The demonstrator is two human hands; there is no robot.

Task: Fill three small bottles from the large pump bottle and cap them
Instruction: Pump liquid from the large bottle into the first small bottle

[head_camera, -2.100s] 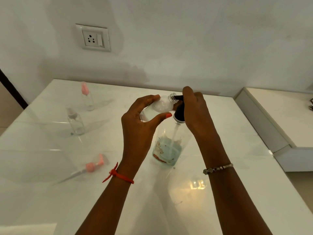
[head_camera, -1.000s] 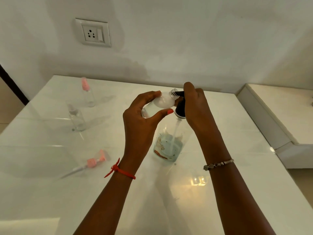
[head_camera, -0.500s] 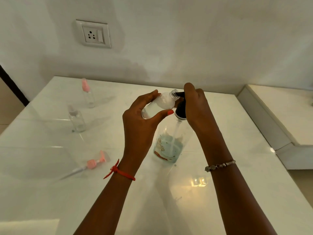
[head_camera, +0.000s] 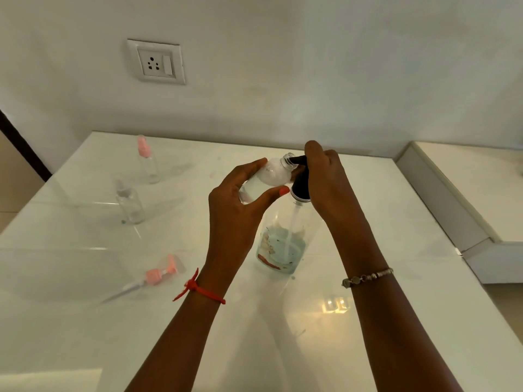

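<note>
The large clear pump bottle stands mid-table, a little pale liquid at its bottom, with a black pump head. My right hand is curled over the pump head, fingers on top. My left hand grips a small clear bottle, tilted with its open mouth against the black nozzle. At the far left a small bottle with a pink cap stands upright. Nearer, a small bottle with a clear top also stands. A loose pink pump cap with its tube lies on the table.
The white glossy table meets a white wall with a power socket. A lower white ledge runs along the right side. A light glare reflects near the front.
Both hands hold the same pose at the pump; the view has shifted slightly. The small bottle stays at the nozzle.
</note>
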